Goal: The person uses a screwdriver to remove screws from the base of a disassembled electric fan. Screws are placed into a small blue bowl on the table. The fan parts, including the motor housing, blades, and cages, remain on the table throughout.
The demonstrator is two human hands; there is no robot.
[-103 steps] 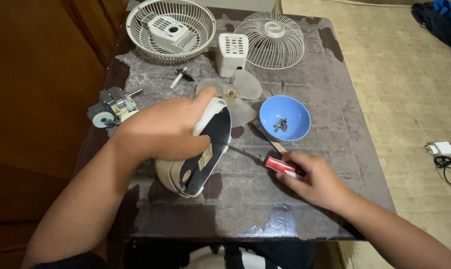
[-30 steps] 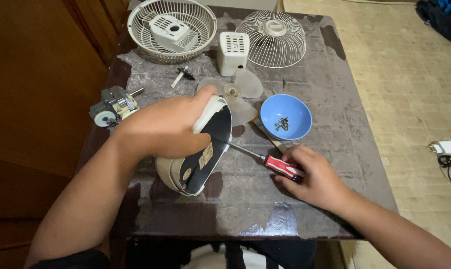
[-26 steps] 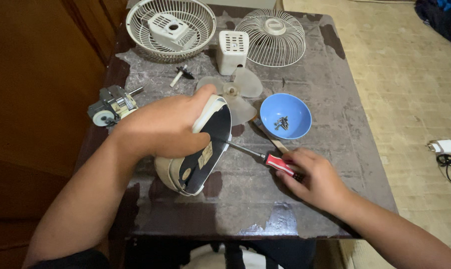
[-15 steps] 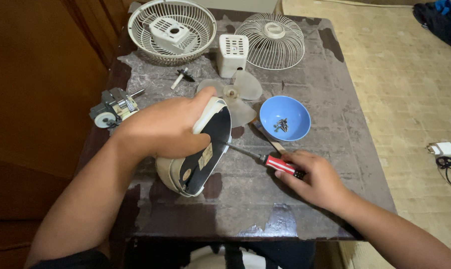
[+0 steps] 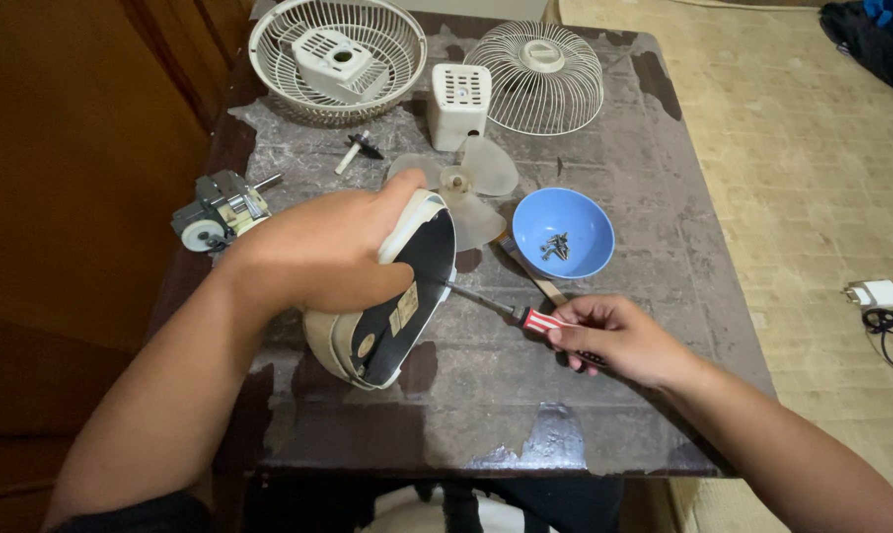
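Note:
My left hand (image 5: 313, 255) grips a cream fan base (image 5: 392, 296) tipped on its edge, its black underside facing right. My right hand (image 5: 614, 341) holds a red-handled screwdriver (image 5: 511, 312) whose tip meets the black underside near its upper part. A blue bowl (image 5: 563, 233) with several dark screws stands just right of the base. A translucent fan blade (image 5: 466, 188) lies behind the base.
On the worn table (image 5: 525, 395) sit a fan grille with a motor cover (image 5: 336, 57) at the back left, a second wire grille (image 5: 547, 77), a white vented housing (image 5: 458, 104), a fan motor (image 5: 218, 209) at the left edge and a small knob piece (image 5: 360, 148). A white charger (image 5: 873, 294) lies on the floor.
The hands hold nearly the same pose. The right hand and the screwdriver handle shift slightly while the tip stays against the base's underside.

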